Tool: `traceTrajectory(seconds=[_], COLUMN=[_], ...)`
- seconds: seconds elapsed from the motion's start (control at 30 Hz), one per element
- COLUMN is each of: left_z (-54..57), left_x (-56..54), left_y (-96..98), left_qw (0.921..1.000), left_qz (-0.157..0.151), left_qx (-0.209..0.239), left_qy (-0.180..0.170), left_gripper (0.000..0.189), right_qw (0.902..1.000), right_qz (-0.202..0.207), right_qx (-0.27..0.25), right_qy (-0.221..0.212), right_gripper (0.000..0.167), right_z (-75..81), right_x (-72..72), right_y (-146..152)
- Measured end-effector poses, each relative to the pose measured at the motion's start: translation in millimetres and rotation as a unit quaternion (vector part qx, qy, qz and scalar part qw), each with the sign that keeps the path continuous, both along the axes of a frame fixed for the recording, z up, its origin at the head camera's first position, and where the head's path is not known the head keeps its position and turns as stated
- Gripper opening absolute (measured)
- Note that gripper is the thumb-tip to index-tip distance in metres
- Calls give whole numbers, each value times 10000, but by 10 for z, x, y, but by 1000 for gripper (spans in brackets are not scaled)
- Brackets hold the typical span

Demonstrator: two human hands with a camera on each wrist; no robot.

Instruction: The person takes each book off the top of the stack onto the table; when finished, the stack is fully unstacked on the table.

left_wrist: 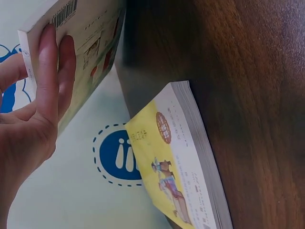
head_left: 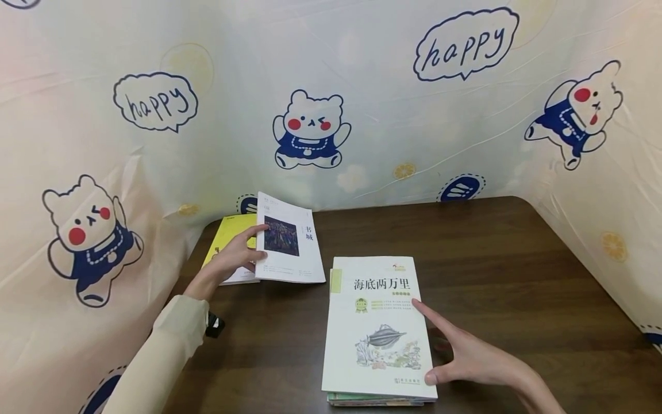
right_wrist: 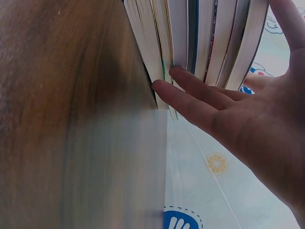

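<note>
A white magazine (head_left: 284, 244) with a dark picture on its cover is gripped at its left edge by my left hand (head_left: 235, 253). In the left wrist view, the fingers of that hand lie on its barcoded back (left_wrist: 90, 52), and the magazine is raised at a tilt. Behind and below it lies a yellow book (head_left: 227, 236), partly covered in the head view. My right hand (head_left: 473, 356) rests along the right side of a stack of books topped by a white book (head_left: 380, 368). In the right wrist view, its straight fingertips touch the page edges (right_wrist: 181, 38).
The dark wooden table (head_left: 496, 253) has rounded back corners. A printed cloth (head_left: 383, 144) with bears and "happy" bubbles hangs close around its back and sides. A dark band (head_left: 214, 325) sits at my left cuff.
</note>
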State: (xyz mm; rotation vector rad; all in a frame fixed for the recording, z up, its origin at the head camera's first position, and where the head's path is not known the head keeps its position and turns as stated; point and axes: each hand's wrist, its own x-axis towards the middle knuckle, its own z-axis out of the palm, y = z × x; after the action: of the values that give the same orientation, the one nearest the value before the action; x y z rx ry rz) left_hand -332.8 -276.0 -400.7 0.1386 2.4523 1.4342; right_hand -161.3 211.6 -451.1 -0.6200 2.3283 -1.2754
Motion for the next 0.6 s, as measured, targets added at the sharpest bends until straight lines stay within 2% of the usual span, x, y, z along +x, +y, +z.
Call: traceTrajectory(seconds=[0.27, 0.47, 0.53, 0.6], left_z=[-30, -53, -21, -48], left_x=[-88, -109, -94, -117], left_y=[-1, 3, 32, 40], left_qw=[9999, 9994, 9991, 9990], left_qz=[-42, -55, -93, -100], left_qx=[-40, -223, -265, -295], left_qy=[-106, -245, -304, -308], left_gripper=[78, 78, 78, 78], right_qw=[9999, 9998, 9998, 9998], right_qz=[8, 40, 41, 41], right_qx=[-54, -99, -91, -102], right_qy=[-119, -186, -165, -149], right_gripper=[108, 107, 108, 108], right_z=[5, 8, 4, 2], right_x=[2, 2, 3, 3], right_y=[-2, 3, 3, 2])
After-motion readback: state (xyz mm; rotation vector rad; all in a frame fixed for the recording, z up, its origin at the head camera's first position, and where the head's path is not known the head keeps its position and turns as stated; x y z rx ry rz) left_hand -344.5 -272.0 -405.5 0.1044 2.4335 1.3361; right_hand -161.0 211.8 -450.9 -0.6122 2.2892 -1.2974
